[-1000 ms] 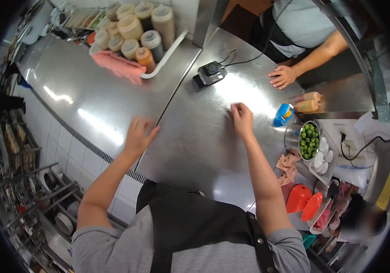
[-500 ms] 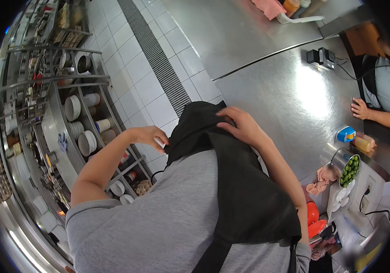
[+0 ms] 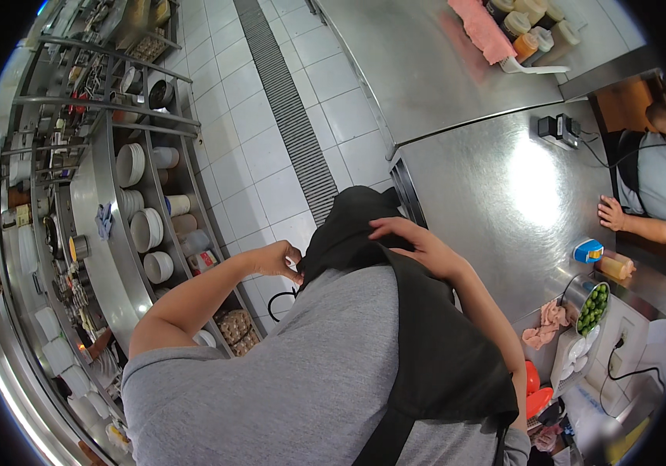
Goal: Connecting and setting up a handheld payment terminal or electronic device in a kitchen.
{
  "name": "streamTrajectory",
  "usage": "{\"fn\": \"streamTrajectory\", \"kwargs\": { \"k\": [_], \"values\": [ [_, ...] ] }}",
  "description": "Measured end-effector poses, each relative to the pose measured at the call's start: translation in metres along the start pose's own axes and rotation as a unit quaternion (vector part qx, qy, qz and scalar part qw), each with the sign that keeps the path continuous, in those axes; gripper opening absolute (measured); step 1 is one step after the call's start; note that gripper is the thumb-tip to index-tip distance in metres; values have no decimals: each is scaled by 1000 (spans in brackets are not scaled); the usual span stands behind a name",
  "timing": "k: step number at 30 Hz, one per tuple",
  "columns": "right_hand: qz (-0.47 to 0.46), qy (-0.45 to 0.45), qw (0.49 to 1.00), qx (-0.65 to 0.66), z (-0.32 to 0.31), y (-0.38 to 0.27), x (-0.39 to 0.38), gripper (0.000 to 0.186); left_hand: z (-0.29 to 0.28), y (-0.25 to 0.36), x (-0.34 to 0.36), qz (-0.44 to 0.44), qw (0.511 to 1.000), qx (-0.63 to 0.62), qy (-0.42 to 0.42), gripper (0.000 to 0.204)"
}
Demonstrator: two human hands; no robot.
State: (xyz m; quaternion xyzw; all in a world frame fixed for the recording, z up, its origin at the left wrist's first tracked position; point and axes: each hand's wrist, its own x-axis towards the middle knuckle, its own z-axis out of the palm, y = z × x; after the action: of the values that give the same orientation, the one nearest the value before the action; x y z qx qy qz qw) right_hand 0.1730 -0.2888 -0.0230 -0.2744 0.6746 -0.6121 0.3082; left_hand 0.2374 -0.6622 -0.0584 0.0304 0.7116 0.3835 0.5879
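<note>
My left hand point(image 3: 282, 260) is at the left edge of my black apron point(image 3: 445, 349), at waist level, fingers curled; what they hold is hidden. My right hand point(image 3: 418, 248) lies over the apron's front with fingers apart. A dark looped cord or strap point(image 3: 275, 299) shows below my left hand.
A steel counter point(image 3: 465, 179) holds a black device point(image 3: 558, 132), blue container point(image 3: 587, 250), squeeze bottles point(image 3: 616, 268) and limes point(image 3: 593, 307). A co-worker's hand point(image 3: 611, 212) rests at the far edge. Shelves of bowls point(image 3: 147, 229) line the left, beside a tiled floor point(image 3: 263, 147) with a drain grate point(image 3: 279, 93).
My hands have come down from above the counter to my apron. The view swung toward the left shelves and floor, then shifted slightly. My left hand's fingers have curled more.
</note>
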Motion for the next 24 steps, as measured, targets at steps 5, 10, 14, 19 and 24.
{"fn": "streamTrajectory", "kwargs": {
  "k": [5, 10, 14, 19, 24],
  "values": [
    [202, 203, 958, -24, 12, 9, -97, 27, 31, 10, -17, 105, 949, 204, 218, 20],
    [399, 380, 827, 113, 99, 48, -231, 19, 44, 9, -10, 18, 960, -50, 273, 22],
    [377, 495, 760, 187, 152, 91, -264, 18, 37, -24, 4, 85, 945, 117, 294, 18],
    [384, 532, 729, 197, 180, 82, -276, 18, 11, 90, 18, 58, 936, 211, 277, 20],
    [400, 532, 721, 193, 196, 65, -291, 19, -18, 154, 55, 138, 881, 435, 127, 12]
  ]
}}
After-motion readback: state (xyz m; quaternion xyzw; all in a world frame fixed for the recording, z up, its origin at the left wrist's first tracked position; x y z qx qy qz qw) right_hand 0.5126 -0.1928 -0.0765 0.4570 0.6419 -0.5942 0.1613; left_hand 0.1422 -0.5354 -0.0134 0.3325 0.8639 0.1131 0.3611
